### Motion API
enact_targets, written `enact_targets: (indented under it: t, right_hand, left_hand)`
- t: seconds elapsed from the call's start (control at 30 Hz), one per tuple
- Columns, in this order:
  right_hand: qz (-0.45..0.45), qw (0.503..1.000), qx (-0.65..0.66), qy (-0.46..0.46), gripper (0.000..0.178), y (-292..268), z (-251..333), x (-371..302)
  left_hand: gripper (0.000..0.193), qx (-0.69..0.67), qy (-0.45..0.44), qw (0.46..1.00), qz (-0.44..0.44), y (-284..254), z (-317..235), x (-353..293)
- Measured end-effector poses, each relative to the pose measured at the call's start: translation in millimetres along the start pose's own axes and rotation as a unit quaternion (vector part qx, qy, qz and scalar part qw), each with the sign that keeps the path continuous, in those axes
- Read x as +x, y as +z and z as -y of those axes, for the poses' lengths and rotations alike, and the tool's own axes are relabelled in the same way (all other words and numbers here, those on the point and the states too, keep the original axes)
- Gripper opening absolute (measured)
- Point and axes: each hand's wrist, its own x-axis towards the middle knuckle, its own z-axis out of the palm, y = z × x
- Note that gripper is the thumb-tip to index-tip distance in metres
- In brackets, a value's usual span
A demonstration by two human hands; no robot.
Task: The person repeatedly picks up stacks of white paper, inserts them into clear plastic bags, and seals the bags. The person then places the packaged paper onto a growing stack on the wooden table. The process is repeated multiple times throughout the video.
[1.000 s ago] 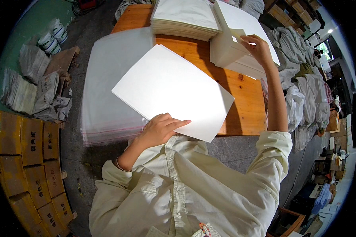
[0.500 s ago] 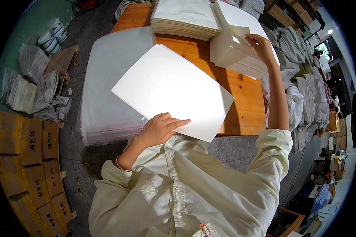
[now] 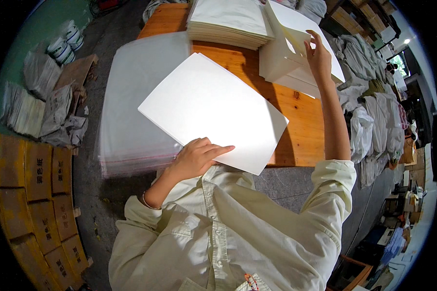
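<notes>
the left hand [image 3: 195,157] has its grip closed on the near edge of one large white sheet [image 3: 211,109], fingers on top and thumb out of sight beneath it; the sheet hangs tilted just above the wooden surface [image 3: 301,131], its far corner over the boards. the right hand [image 3: 318,53] is raised at the far right, fingers loosely open around the edge of a single lifted sheet [image 3: 284,29] that stands up from a white stack [image 3: 296,72]; whether it truly pinches the sheet i cannot tell.

two stacks of white sheets sit at the far side of the surface: the one under the right hand, and a thicker stack of sheets [image 3: 230,22] to its left. beside the surface on the left lies one wide pile of clear plastic sleeves [image 3: 136,102], its layered edge facing the person.

on the floor at the left, a row of yellow cartons [image 3: 31,194], at least six, all shut so their contents are hidden. beyond them lie several grey wrapped bundles [image 3: 41,104] and a few white rolls [image 3: 65,41].
</notes>
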Motion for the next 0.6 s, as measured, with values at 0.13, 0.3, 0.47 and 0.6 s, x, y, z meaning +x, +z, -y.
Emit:
enact_targets:
  t: [0.13, 0.3, 0.47, 0.6]
  right_hand:
    - [0.093, 0.993, 0.014, -0.077, 0.019, -5, -5, 3]
    - [0.212, 0.973, 0.043, -0.077, 0.028, -16, 0, 13]
    - [0.251, 0.965, 0.051, -0.049, 0.031, -21, 6, 20]
    - [0.225, 0.970, 0.080, -0.032, 0.029, -14, -8, 15]
  left_hand:
    - [0.064, 0.007, -0.001, 1.000, -0.003, 0, 0, 0]
    - [0.054, 0.004, -0.008, 1.000, 0.003, 2, 0, 0]
    - [0.055, -0.004, -0.009, 1.000, -0.006, 1, -1, 0]
    - [0.054, -0.007, -0.004, 1.000, -0.009, 1, -1, 1]
